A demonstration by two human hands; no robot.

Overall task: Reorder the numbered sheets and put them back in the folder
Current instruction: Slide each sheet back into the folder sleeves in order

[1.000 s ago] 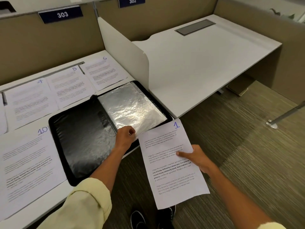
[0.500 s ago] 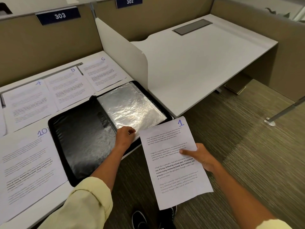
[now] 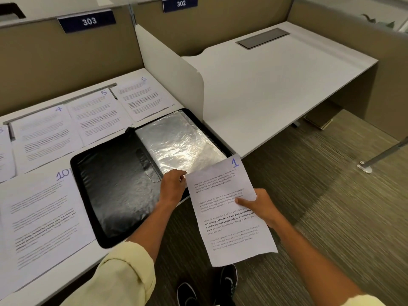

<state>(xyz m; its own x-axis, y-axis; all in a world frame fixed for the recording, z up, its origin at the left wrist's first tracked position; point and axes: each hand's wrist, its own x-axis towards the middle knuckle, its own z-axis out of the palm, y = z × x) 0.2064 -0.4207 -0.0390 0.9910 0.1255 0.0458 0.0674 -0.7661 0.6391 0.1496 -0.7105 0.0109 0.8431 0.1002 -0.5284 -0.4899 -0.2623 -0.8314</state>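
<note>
Crinkled clear sleeve (image 3: 178,144) lies up-left of sheet 1 (image 3: 229,208), long axes near parallel; your right hand (image 3: 259,206) pinches that sheet, left fingers (image 3: 180,176) pinching the sleeve's near edge.

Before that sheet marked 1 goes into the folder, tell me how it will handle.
Sheet 1 is probably light and floppy: the right hand holds it by one edge, off the desk, and its surface looks wavy. It may buckle at the clear sleeve, whose near edge the left hand grips, so feed it slowly.
</note>
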